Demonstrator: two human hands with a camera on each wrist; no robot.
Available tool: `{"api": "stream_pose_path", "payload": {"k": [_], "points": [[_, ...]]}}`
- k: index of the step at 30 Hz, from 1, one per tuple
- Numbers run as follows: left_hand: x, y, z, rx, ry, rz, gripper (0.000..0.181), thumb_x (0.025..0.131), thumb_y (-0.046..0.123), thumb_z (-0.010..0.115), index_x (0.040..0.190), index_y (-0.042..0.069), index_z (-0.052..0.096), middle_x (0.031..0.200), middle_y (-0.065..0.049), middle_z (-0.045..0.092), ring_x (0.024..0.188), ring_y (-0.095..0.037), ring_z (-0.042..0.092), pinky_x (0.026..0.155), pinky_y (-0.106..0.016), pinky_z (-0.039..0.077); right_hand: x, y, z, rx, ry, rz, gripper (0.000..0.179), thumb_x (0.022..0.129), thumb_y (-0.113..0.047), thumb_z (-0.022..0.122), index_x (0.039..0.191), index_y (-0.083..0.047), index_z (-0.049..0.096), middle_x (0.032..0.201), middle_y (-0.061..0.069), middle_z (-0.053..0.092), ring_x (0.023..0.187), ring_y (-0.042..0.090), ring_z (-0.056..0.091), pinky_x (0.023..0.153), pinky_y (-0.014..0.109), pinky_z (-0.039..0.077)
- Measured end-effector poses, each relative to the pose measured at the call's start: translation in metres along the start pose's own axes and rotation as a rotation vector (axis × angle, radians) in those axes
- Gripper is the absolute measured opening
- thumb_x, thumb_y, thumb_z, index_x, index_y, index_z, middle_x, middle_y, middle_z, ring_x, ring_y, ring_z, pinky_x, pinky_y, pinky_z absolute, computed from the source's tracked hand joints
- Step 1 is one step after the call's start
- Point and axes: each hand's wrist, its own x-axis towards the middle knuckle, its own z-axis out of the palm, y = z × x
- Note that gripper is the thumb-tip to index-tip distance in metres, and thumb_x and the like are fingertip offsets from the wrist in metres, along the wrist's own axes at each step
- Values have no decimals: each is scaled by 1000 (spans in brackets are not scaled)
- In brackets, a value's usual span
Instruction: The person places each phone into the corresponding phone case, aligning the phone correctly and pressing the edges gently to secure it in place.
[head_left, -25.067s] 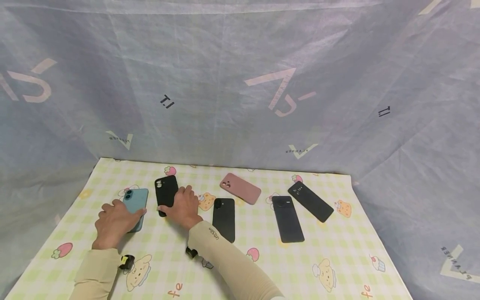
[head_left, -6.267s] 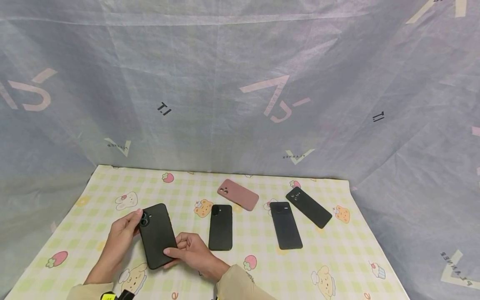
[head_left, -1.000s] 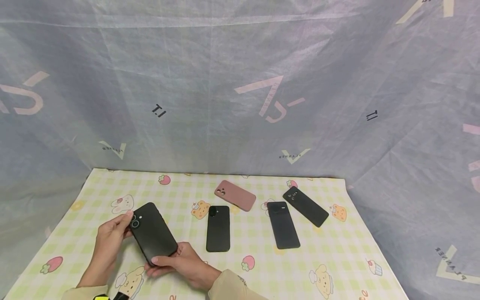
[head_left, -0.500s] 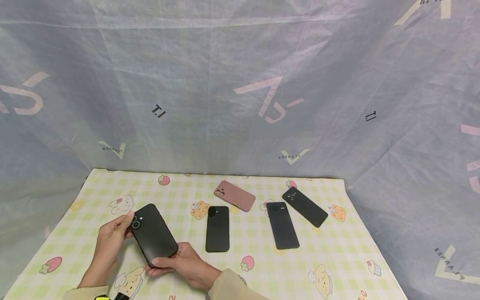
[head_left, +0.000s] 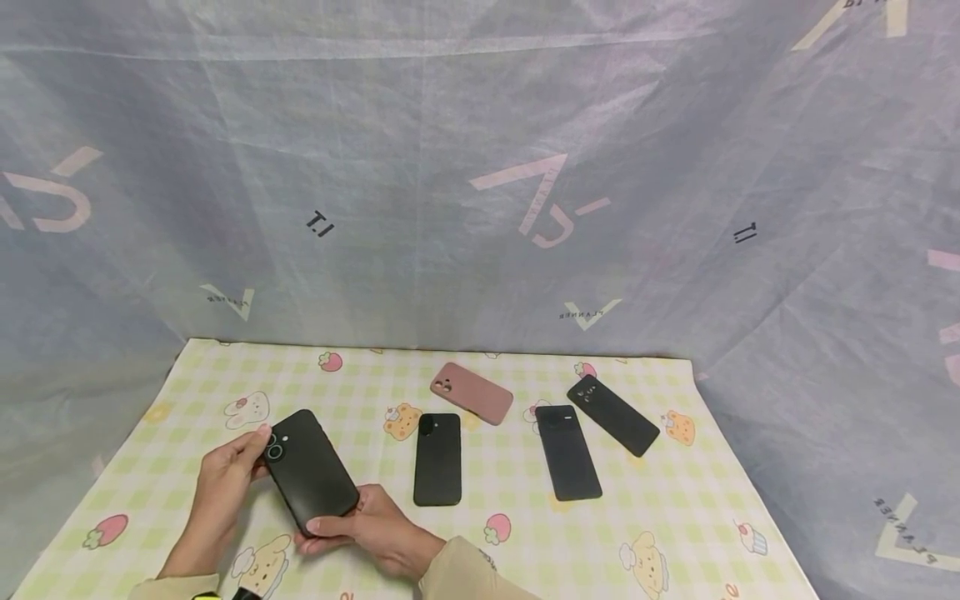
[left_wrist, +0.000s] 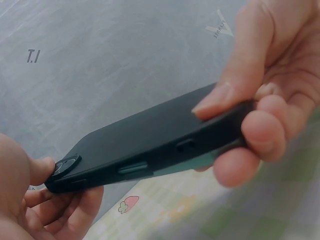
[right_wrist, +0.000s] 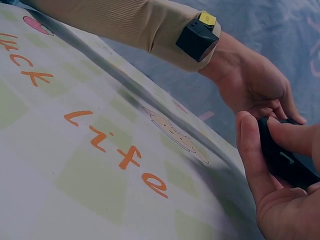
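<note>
A black phone case is held above the table with its camera end toward the upper left. In the left wrist view a teal phone shows along the lower edge of the case and through a side cutout. My left hand pinches the camera corner, thumb beside the lens rings. My right hand grips the opposite end, thumb on the back and fingers curled beneath. The right wrist view shows the dark end of the case between right thumb and fingers. The screen side is hidden.
On the checked tablecloth lie a black phone or case right of my hands, a pink phone case behind it, a dark phone-shaped piece and a black one with a camera block. A grey cloth hangs behind.
At first the teal phone and black case lay apart under my hands; by 6.3 s ago the black case was lifted in both hands. Since then it has tilted; over the last second little moves.
</note>
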Motion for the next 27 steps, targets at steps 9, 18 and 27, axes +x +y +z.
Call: {"api": "stream_pose_path", "payload": {"k": [9, 18, 27], "points": [[1, 1, 3, 20, -6, -101, 57, 112, 45, 56, 131, -8, 68, 83, 15, 69, 75, -4, 67, 74, -17, 55, -2, 1, -1, -34, 9, 8, 16, 99, 2, 75, 115, 0, 75, 104, 29, 77, 78, 14, 79, 85, 32, 64], [1, 0, 2, 33, -23, -109, 61, 112, 50, 53, 132, -6, 68, 85, 17, 70, 78, -3, 68, 75, -17, 53, -4, -3, -2, -49, -26, 0, 16, 100, 2, 73, 114, -2, 77, 108, 30, 76, 77, 12, 78, 81, 29, 65], [2, 2, 5, 39, -20, -28, 62, 112, 49, 53, 131, -9, 67, 86, 18, 70, 79, -2, 67, 74, -16, 54, -5, -3, -3, -57, -36, -35, 14, 100, -1, 74, 113, -2, 77, 110, 31, 76, 78, 11, 78, 80, 27, 64]]}}
